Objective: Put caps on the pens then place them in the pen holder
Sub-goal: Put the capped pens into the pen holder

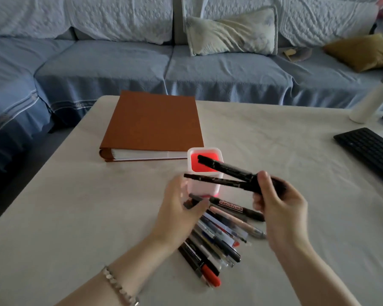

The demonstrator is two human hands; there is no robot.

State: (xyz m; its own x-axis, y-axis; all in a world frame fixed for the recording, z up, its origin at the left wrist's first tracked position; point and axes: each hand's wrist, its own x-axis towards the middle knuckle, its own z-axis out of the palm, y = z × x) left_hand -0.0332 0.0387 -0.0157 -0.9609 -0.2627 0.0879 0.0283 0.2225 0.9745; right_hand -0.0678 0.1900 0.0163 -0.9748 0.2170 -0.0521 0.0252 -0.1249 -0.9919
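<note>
place: a home living room | far beyond my left hand [177,208]: blue-covered sofa [111,62] with pale pillow [232,32] and mustard cushion [363,51] | under it: cloth-covered table [75,206] | right of my right hand [279,206]: black keyboard [369,149]

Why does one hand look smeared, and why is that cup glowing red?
Head view: the left hand is motion-blurred, while the right hand gripping two black markers is sharper; the pen holder interior is overexposed red; the wide lens tilts the white bottle.

Soft, dim, cool daylight falls evenly; shadows on the tabletop [75,195] are faint. The left hand [177,208], right hand [279,208] and its black markers [226,167] smear with motion blur. Wide-angle distortion curves the sofa [119,69].
</note>
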